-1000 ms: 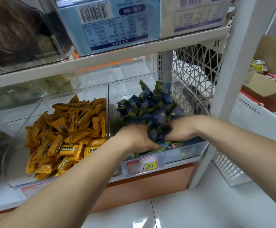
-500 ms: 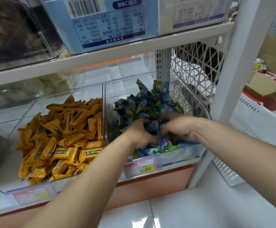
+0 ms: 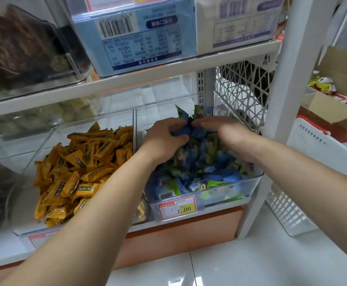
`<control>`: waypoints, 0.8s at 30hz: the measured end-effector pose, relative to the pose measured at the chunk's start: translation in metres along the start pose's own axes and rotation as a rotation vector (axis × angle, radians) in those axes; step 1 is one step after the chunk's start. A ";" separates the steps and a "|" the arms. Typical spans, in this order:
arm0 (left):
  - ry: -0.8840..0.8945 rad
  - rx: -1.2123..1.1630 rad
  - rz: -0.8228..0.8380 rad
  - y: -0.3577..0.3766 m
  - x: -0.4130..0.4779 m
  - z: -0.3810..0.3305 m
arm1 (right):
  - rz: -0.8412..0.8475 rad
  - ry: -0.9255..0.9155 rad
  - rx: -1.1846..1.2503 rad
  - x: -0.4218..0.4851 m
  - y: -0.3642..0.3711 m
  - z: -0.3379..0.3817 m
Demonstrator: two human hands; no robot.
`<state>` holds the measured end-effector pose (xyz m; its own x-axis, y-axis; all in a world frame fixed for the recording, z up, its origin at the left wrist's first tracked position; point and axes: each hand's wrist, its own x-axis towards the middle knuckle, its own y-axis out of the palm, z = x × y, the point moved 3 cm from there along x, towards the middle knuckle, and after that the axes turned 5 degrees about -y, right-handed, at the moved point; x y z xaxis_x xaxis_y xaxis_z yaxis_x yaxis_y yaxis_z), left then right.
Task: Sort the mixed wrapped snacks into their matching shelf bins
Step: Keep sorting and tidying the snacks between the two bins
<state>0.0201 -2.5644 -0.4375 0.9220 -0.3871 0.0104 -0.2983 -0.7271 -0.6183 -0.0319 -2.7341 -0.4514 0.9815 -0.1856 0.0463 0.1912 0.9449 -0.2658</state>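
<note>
A heap of blue and green wrapped snacks (image 3: 201, 162) fills the clear right bin (image 3: 251, 185) on the lower shelf. Both my hands are deep in that bin, on top of the heap. My left hand (image 3: 164, 137) curls its fingers and thumb round a few blue wrappers near the top. My right hand (image 3: 224, 131) lies over the heap with bent fingers, its fingertips against the wrappers next to my left hand. The clear left bin (image 3: 42, 145) holds a pile of orange wrapped snacks (image 3: 81, 170).
A price tag reading 1.00 (image 3: 177, 207) sticks on the right bin's front. Boxes in clear bins sit on the upper shelf (image 3: 168, 67). A white shelf post (image 3: 280, 112) stands at the right, with white baskets (image 3: 313, 153) and a cardboard box (image 3: 342, 89) beyond it.
Both hands have moved from the front of the blue heap up and back to its top. The pile's peak now lies under my fingers.
</note>
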 end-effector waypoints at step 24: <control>-0.064 0.657 -0.226 -0.151 -0.114 0.119 | 0.314 -0.536 -1.103 -0.040 0.198 0.083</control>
<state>-0.0107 -2.3429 -0.4383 0.9627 -0.2179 0.1606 0.0947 -0.2844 -0.9540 -0.0327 -2.5169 -0.4264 0.9122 0.3812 0.1505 0.0979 0.1538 -0.9832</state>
